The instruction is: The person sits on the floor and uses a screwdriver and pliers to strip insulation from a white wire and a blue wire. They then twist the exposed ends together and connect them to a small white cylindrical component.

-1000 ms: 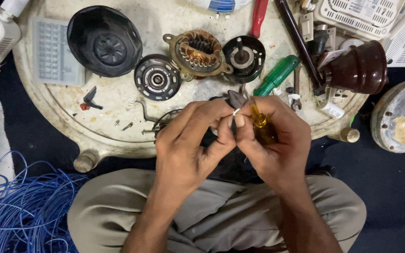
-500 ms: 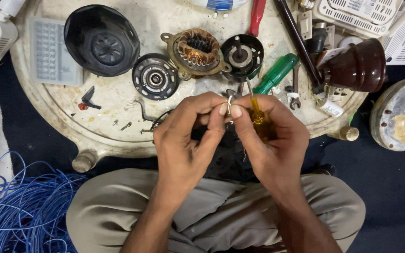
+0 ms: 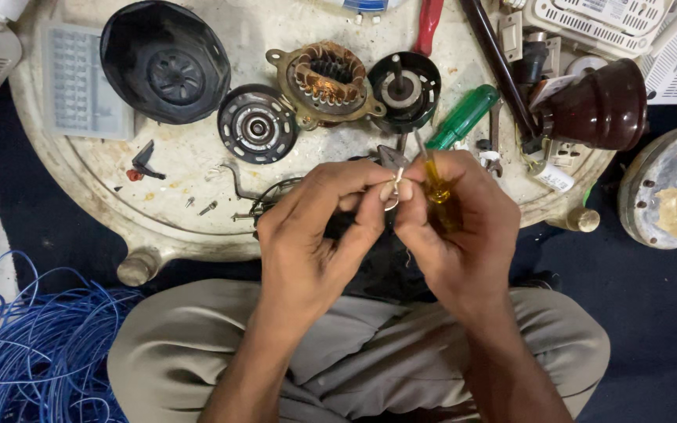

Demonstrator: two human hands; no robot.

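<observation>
Tray (image 3: 80, 180), round and off-white, carries the stripped motor: black cover (image 3: 164, 61), end plate (image 3: 258, 124), copper-wound stator (image 3: 325, 81), rotor cup (image 3: 403, 90), green screwdriver (image 3: 461, 117). Blue wire (image 3: 25, 352) lies coiled at the left knee. Over the tray's near edge, left hand (image 3: 315, 243) pinches a small metal clip (image 3: 392, 182) at thumb and forefinger; right hand (image 3: 456, 235) pinches the same clip, with a yellow screwdriver (image 3: 436, 188) tucked in its fingers. Step judged: fine fitting of the clip. Steady fingertip grip required.
</observation>
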